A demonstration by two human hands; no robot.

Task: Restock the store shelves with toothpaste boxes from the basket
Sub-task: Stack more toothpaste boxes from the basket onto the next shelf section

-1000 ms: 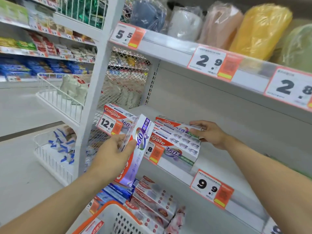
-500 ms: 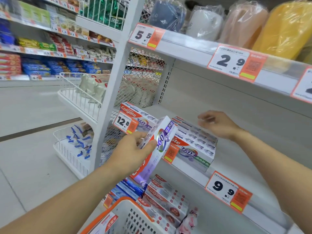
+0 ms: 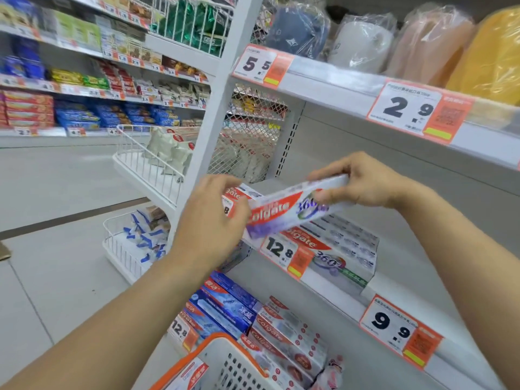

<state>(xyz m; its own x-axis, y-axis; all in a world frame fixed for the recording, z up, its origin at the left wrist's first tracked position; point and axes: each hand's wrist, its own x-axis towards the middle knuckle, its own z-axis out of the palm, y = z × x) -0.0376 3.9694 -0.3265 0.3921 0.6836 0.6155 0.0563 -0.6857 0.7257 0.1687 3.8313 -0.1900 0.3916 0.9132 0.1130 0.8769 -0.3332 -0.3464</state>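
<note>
The toothpaste box [image 3: 292, 211] is glossy printed cardboard, the shelf [image 3: 332, 85] smooth matt-painted metal with paper price tags [image 3: 419, 111], the basket [image 3: 225, 364] perforated white plastic with a smooth orange rim, the rolls [image 3: 433, 43] above wrapped in shiny crinkled plastic film.

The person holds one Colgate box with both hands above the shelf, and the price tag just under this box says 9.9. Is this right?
Not quite. In the head view, both the left hand and right hand do hold the Colgate box above the shelf, but the price tag just under it reads 12.8. The 9.9 tag sits farther right.
</note>
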